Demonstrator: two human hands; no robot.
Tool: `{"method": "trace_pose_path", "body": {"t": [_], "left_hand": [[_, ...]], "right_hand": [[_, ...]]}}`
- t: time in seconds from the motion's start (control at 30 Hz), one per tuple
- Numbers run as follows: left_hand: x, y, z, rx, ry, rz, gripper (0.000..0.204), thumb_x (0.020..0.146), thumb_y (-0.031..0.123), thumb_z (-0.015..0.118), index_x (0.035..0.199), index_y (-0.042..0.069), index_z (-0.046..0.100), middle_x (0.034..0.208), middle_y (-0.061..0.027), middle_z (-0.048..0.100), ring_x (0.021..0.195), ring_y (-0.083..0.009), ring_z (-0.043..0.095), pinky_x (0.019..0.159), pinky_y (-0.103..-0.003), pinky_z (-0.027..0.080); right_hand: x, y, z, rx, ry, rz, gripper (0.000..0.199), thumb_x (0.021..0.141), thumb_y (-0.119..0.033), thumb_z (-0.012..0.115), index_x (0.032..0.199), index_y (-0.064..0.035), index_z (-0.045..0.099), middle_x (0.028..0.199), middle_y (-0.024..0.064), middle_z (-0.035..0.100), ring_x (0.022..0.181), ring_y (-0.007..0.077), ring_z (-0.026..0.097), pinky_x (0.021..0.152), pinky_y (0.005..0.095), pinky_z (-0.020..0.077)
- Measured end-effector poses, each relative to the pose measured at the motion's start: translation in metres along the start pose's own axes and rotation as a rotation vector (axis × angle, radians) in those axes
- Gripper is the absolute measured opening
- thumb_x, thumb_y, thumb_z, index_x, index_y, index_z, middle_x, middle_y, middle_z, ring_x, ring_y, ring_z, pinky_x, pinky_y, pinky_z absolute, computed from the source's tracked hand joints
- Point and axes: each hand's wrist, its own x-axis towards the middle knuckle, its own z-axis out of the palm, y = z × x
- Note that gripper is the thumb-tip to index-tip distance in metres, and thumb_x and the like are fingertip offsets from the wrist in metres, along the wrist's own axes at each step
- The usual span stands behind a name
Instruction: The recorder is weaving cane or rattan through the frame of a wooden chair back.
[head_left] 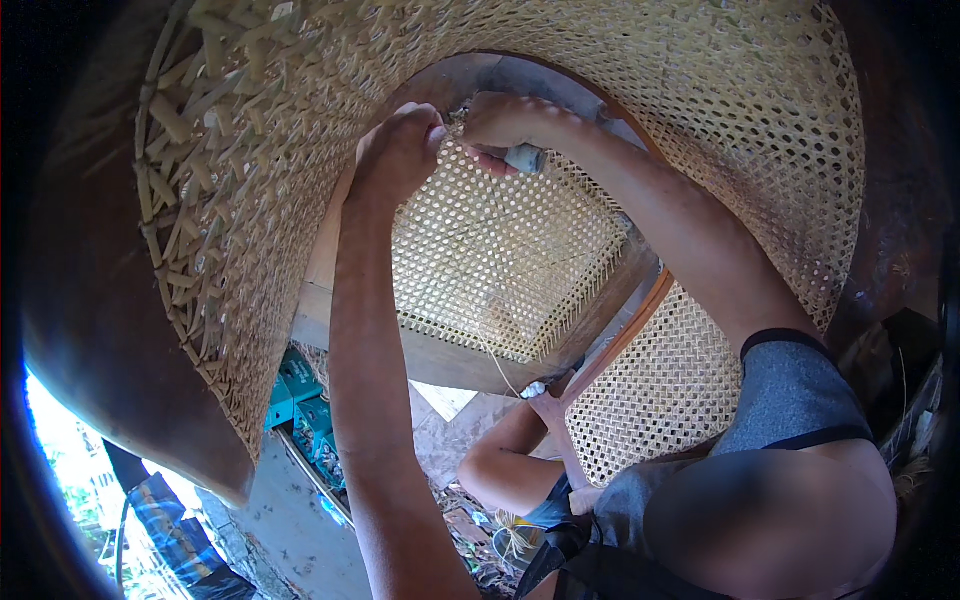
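Straw-yellow cane panel (490, 255) — open mesh, small holes, brown wooden frame (450, 362)

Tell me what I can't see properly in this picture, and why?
In the head view:
- Anything inside the left hand: its curled fingers hide it.
- The upper end of the left arm: cut off by the lower edge.
- The co-worker's face: blurred.
- Scraps on the ground: too small to tell apart.

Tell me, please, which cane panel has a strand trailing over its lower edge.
The central panel: its pale strand runs down past the frame, while the curved panel and lower right panel show none.
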Motion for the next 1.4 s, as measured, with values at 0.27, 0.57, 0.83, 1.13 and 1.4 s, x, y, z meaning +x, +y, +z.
{"method": "trace_pose_path", "body": {"t": [0.27, 0.57, 0.83, 1.13, 1.4], "left_hand": [[-0.011, 0.038, -0.006, 0.346, 0.127, -0.311, 0.01, 0.086, 0.015, 0.064, 0.092, 0.008, 0.066, 0.09, -0.0107, 0.067, 0.084, -0.0305, 0.066, 0.075, -0.041, 0.053], [0.006, 0.05, 0.023, -0.842, 0.027, -0.201, 0.021, 0.089, 0.02, 0.07, 0.095, 0.0, 0.072, 0.081, 0.0001, 0.07, 0.078, -0.004, 0.058, 0.067, -0.024, 0.048], [0.004, 0.02, 0.012, -0.233, 0.137, -0.215, 0.013, 0.081, 0.016, 0.069, 0.083, 0.002, 0.068, 0.073, -0.0134, 0.066, 0.066, -0.0256, 0.064, 0.064, -0.037, 0.052], [0.007, 0.004, 0.016, -0.185, 0.143, -0.01, 0.014, 0.086, 0.016, 0.069, 0.086, 0.002, 0.067, 0.075, -0.0111, 0.065, 0.068, -0.0192, 0.063, 0.065, -0.033, 0.05], [0.009, 0.022, 0.015, -0.078, 0.047, -0.145, 0.015, 0.081, 0.016, 0.07, 0.089, 0.003, 0.069, 0.08, -0.0129, 0.066, 0.075, -0.0251, 0.066, 0.069, -0.037, 0.052]], "right_hand": [[-0.041, 0.035, 0.012, -0.083, 0.37, 0.04, 0.056, 0.101, -0.042, 0.042, 0.065, -0.0039, 0.063, 0.049, 0.0115, 0.058, 0.049, 0.0223, 0.064, 0.068, 0.0397, 0.0548], [-0.091, 0.028, 0.009, 0.002, 0.719, -0.121, 0.044, 0.098, -0.032, 0.052, 0.072, 0.0019, 0.062, 0.051, 0.0118, 0.058, 0.051, 0.0206, 0.065, 0.064, 0.0401, 0.0542], [-0.029, 0.023, 0.008, -0.121, 0.247, -0.002, 0.038, 0.094, -0.024, 0.048, 0.07, -0.0009, 0.067, 0.055, 0.0103, 0.063, 0.057, 0.0198, 0.067, 0.066, 0.0375, 0.0548], [-0.021, 0.003, 0.015, -0.116, 0.399, -0.028, 0.033, 0.08, -0.013, 0.051, 0.05, -0.0044, 0.063, 0.057, 0.011, 0.065, 0.057, 0.0202, 0.068, 0.066, 0.0359, 0.0563], [-0.005, 0.029, 0.007, 0.104, 0.138, -0.021, 0.015, 0.064, -0.009, 0.065, 0.049, -0.0063, 0.067, 0.061, 0.0151, 0.066, 0.062, 0.0248, 0.068, 0.059, 0.0365, 0.0533]]}}
